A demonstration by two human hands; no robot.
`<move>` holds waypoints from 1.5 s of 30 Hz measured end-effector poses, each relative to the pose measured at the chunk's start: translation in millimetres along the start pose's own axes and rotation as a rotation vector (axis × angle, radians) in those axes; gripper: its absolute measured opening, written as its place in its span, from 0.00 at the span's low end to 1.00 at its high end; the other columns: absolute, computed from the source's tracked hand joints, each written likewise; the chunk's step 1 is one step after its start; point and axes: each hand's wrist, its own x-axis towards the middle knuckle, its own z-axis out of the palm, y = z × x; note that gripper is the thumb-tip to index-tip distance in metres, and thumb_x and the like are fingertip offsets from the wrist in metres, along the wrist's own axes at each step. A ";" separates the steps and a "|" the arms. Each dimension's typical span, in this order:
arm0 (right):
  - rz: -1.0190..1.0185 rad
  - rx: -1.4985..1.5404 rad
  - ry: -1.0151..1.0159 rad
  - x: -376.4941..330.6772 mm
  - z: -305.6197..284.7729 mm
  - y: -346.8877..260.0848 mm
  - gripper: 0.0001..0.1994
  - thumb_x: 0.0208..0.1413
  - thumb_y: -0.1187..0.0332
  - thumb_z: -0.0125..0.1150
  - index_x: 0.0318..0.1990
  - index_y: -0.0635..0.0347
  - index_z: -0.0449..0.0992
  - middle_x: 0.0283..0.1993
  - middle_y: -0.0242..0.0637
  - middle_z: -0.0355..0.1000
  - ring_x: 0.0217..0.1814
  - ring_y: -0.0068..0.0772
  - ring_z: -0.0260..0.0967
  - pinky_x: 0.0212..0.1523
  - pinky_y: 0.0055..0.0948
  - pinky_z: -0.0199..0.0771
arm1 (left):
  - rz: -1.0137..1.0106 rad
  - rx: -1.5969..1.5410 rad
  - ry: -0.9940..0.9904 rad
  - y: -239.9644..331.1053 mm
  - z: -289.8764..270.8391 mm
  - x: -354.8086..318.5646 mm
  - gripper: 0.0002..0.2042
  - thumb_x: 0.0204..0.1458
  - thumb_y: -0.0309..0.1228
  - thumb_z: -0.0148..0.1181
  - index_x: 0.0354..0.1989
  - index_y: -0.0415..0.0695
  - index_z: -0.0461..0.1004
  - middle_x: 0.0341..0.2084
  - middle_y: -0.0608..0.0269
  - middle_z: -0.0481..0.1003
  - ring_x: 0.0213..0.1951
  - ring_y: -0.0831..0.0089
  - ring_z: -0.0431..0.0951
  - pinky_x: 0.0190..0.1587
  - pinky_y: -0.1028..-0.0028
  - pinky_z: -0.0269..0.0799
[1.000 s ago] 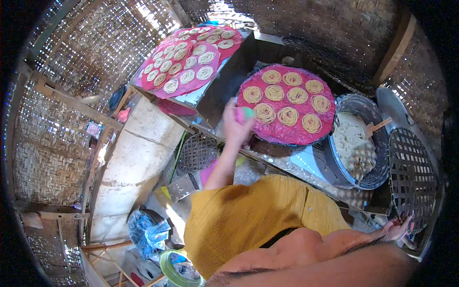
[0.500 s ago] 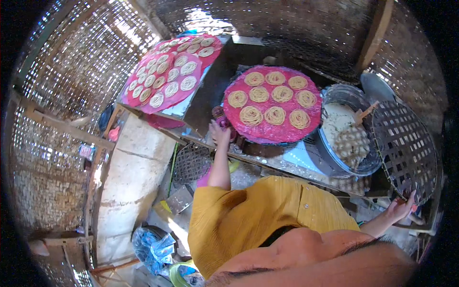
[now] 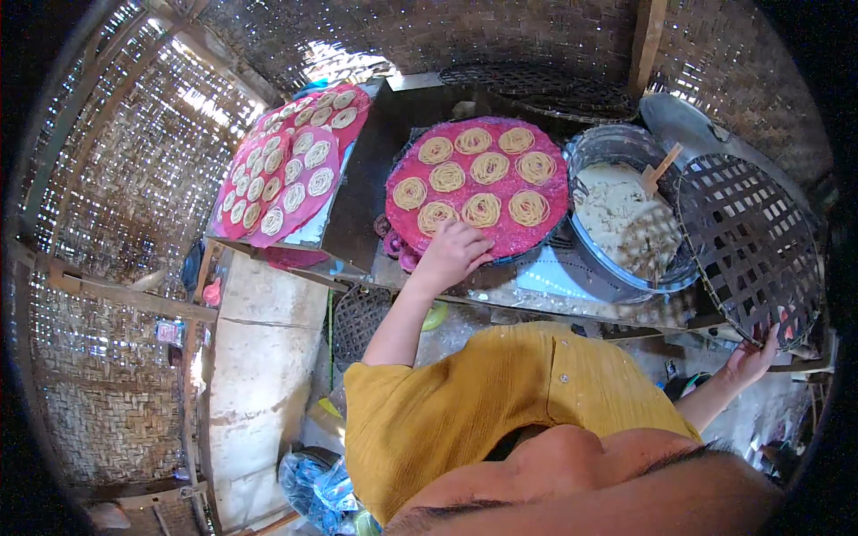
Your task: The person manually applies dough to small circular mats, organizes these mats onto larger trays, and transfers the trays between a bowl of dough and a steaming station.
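Several coiled noodle rounds point(image 3: 489, 168) lie spaced out on a round, pink-covered tray point(image 3: 514, 239). My left hand point(image 3: 453, 256) rests over the tray's front edge, fingers bent and slightly apart, beside the front noodle rounds. No object shows in that hand, though its palm side is hidden. Far to the right, my right hand point(image 3: 749, 362) has its fingers closed round the lower rim of a dark, open-weave tray point(image 3: 749, 241), which stands tilted. Purple-pink, round-ended objects point(image 3: 393, 243) sit at the left edge of the pink tray.
A large metal pot point(image 3: 617, 279) of pale dough-like mixture point(image 3: 617, 210) stands right of the tray, a wooden-handled tool point(image 3: 663, 166) in it. More noodle rounds point(image 3: 319, 181) cover pink sheets point(image 3: 268, 183) at far left. Woven walls enclose the bench; a metal lid point(image 3: 672, 116) leans behind.
My left hand has moved right, from the purple object beside the tray to the tray's front edge. My right hand stays on the woven tray's rim. The view has shifted slightly.
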 end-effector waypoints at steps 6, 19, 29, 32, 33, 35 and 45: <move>0.029 0.005 0.030 11.1 -29.4 9.6 0.15 0.49 0.68 0.49 0.44 0.68 0.66 0.44 0.42 0.65 0.44 0.31 0.64 0.41 0.26 0.66 | 0.121 0.154 -0.232 -0.5 -0.2 4.8 0.09 0.41 0.32 0.52 0.33 0.47 0.72 0.29 0.69 0.70 0.38 0.73 0.67 0.45 0.68 0.58; 0.082 -0.105 0.097 13.0 -47.5 10.5 0.14 0.50 0.65 0.49 0.41 0.65 0.68 0.44 0.42 0.66 0.42 0.29 0.63 0.40 0.23 0.64 | 0.204 0.265 -0.539 2.4 -6.5 16.9 0.08 0.38 0.28 0.47 0.27 0.40 0.70 0.27 0.67 0.68 0.34 0.71 0.66 0.35 0.71 0.65; 0.084 -0.104 0.055 16.1 -45.5 14.7 0.15 0.50 0.64 0.48 0.42 0.67 0.67 0.44 0.42 0.66 0.43 0.31 0.63 0.42 0.26 0.63 | -0.409 -0.244 -0.044 -30.0 -30.0 39.0 0.07 0.44 0.28 0.48 0.31 0.39 0.63 0.20 0.50 0.69 0.24 0.56 0.71 0.26 0.65 0.66; 0.103 -0.085 0.064 11.7 -33.9 13.8 0.16 0.51 0.64 0.48 0.43 0.67 0.67 0.44 0.42 0.66 0.44 0.31 0.63 0.43 0.26 0.63 | -0.433 -0.215 -0.032 -43.9 -36.8 51.1 0.09 0.44 0.29 0.48 0.32 0.38 0.63 0.23 0.48 0.70 0.29 0.53 0.71 0.30 0.64 0.66; 0.065 -0.087 0.052 8.5 -27.6 12.9 0.16 0.51 0.64 0.47 0.43 0.67 0.66 0.44 0.42 0.66 0.44 0.32 0.63 0.43 0.27 0.63 | -0.437 -0.212 -0.028 -45.9 -41.2 54.9 0.09 0.44 0.29 0.48 0.32 0.38 0.63 0.23 0.48 0.70 0.29 0.53 0.71 0.30 0.64 0.66; 0.028 -0.092 0.036 8.1 -23.7 13.6 0.16 0.51 0.65 0.47 0.44 0.68 0.66 0.44 0.42 0.66 0.44 0.32 0.63 0.43 0.27 0.63 | -0.448 -0.268 -0.008 -47.9 -50.6 62.8 0.09 0.44 0.29 0.48 0.32 0.38 0.63 0.24 0.48 0.70 0.30 0.54 0.72 0.31 0.65 0.66; 0.100 -0.068 -0.010 14.5 -29.9 17.8 0.18 0.52 0.64 0.46 0.47 0.67 0.63 0.46 0.43 0.64 0.43 0.32 0.64 0.42 0.26 0.62 | -0.407 -0.305 0.096 -75.4 -73.0 82.1 0.09 0.44 0.31 0.49 0.31 0.39 0.64 0.20 0.51 0.70 0.26 0.57 0.73 0.29 0.69 0.67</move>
